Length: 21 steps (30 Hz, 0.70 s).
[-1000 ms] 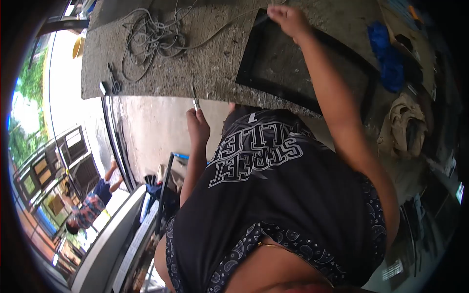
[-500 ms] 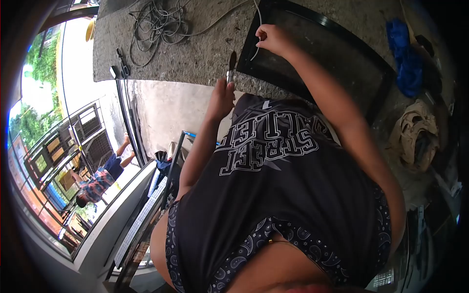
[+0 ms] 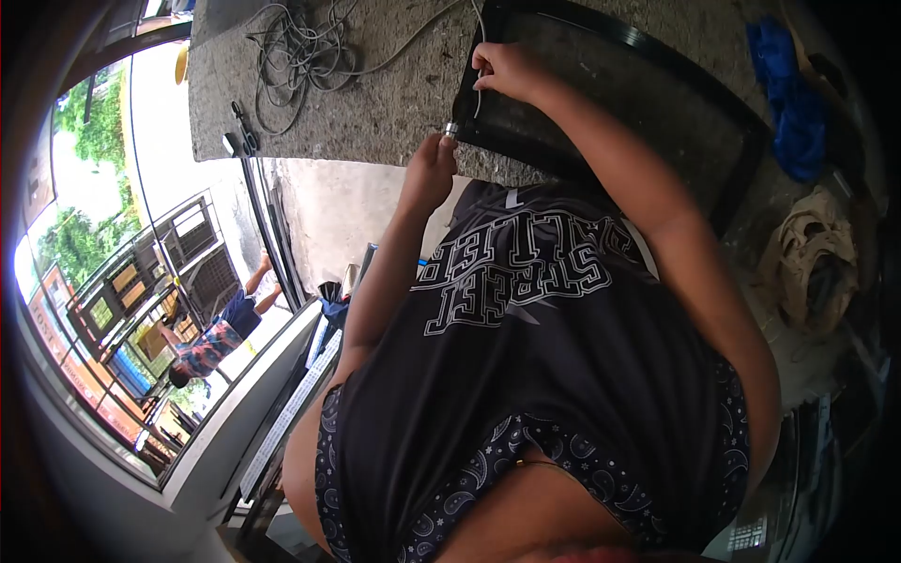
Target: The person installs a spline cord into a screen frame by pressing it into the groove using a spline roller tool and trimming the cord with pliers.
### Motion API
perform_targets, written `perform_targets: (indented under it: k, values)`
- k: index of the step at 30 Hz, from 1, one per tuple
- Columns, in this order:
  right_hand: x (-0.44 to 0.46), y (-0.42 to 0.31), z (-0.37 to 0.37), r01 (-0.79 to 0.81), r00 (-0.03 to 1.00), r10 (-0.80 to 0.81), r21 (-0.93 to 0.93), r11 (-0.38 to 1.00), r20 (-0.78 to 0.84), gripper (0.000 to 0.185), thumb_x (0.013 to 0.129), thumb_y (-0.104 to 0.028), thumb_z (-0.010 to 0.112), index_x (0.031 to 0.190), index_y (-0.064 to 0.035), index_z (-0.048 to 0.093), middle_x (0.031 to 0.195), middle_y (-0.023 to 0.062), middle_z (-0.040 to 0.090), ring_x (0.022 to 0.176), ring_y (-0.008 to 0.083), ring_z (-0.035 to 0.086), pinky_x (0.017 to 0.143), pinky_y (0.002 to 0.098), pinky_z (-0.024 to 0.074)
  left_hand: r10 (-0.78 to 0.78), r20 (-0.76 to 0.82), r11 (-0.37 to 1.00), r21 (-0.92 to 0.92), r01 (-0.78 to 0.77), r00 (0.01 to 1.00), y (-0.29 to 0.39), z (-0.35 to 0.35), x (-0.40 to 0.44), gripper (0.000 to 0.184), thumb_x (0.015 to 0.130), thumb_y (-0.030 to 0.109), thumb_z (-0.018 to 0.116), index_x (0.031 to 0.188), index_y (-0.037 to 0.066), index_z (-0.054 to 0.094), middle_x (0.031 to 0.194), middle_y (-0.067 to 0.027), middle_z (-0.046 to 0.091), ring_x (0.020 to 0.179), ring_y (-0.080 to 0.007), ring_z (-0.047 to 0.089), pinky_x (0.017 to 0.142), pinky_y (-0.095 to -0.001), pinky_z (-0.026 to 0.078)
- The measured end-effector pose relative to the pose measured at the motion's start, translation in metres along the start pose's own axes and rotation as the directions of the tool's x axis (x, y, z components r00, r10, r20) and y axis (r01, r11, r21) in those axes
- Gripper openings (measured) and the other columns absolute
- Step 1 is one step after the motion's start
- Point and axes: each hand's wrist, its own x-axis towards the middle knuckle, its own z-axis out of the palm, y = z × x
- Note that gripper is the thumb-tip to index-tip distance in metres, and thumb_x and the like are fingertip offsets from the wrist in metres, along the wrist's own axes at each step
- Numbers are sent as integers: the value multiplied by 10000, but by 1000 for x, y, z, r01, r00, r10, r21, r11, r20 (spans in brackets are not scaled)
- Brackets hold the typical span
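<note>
My right hand pinches a thin grey cord near its loose end, over the left edge of a black frame. Dark mesh or a similar sheet appears to fill this frame, which lies on the rough worktable. Closed around a small hand tool with a silver collar, my left hand is just below the frame's near-left corner. The tool's dark tip blends into the frame's edge, so I cannot tell whether it touches.
A tangled coil of grey cord sits on the worktable, with scissors near its left edge. Blue cloth and beige cloth are at the right. Outside, at left, is another person.
My left hand has brought the tool up and slightly right, against or close to the frame's corner. My right hand has shifted a little left, still pinching the cord.
</note>
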Motion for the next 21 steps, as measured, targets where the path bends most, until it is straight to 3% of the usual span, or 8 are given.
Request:
perform_targets:
  k: [2, 5, 8, 11, 14, 17, 20, 21]
  values:
    - [0, -2, -1, -26, 999, 26, -30, 999, 26, 322, 731, -118, 848, 919, -30, 603, 803, 83, 690, 757, 173, 695, 663, 328, 536, -9, -49, 996, -94, 4, 999, -4, 0, -2, 293, 1046, 286, 478, 1004, 10, 570, 727, -64, 613, 660, -166, 599, 582, -338, 468]
    - [1, 1, 3, 3, 1000, -3, -30, 1000, 14, 317, 735, -117, 848, 906, -31, 595, 799, 83, 689, 762, 180, 704, 660, 331, 537, -19, -62, 965, -263, 2, 998, -1, 0, -3, 259, 1048, 272, 490, 1049, 15, 530, 741, -30, 613, 620, -120, 566, 518, -270, 436]
    - [2, 3, 6, 11, 1000, -12, -81, 997, -14, 324, 730, -117, 852, 899, -31, 589, 795, 88, 688, 759, 187, 707, 652, 339, 536, -66, 20, 909, -411, 68, 998, 17, -3, -9, 256, 1054, 271, 469, 1090, 19, 491, 766, -33, 581, 547, -90, 513, 453, -249, 430]
    - [1, 0, 10, -31, 999, 29, -65, 997, -40, 333, 715, -114, 860, 873, -35, 579, 774, 96, 683, 746, 202, 708, 633, 346, 534, -36, 10, 983, -179, 37, 999, 8, -7, -4, 295, 1037, 294, 520, 1096, 7, 490, 799, -58, 618, 543, -108, 532, 482, -277, 471]
    - [1, -2, 10, -40, 998, 34, -117, 992, -52, 351, 689, -127, 876, 847, -44, 573, 757, 105, 678, 726, 223, 706, 614, 356, 527, -58, 168, 956, -274, 103, 984, -15, -13, 9, 333, 1032, 328, 526, 1106, 7, 481, 786, -57, 621, 554, -125, 566, 475, -298, 467]
    - [-1, -4, 6, -31, 999, 28, -164, 986, -21, 364, 671, -145, 888, 826, -53, 572, 742, 110, 675, 711, 244, 703, 605, 367, 522, -82, 48, 978, -188, 90, 995, -3, 1, -1, 333, 1038, 343, 503, 1053, 11, 524, 742, -49, 619, 583, -117, 582, 471, -292, 427]
    - [0, 0, 9, -8, 999, 1, -149, 989, -48, 376, 657, -162, 897, 819, -56, 575, 742, 111, 675, 707, 257, 701, 608, 377, 522, -132, 69, 989, -61, 136, 989, 3, -2, -5, 322, 1034, 315, 497, 975, 6, 563, 729, -120, 614, 610, -203, 608, 544, -358, 477]
    - [0, 3, 10, 1, 999, -8, -148, 989, -53, 376, 656, -164, 897, 818, -56, 575, 740, 111, 675, 708, 258, 701, 608, 378, 523, -55, 37, 998, 11, 55, 998, 1, -2, -4, 321, 1031, 310, 494, 972, 3, 566, 745, -155, 619, 641, -266, 617, 582, -389, 486]
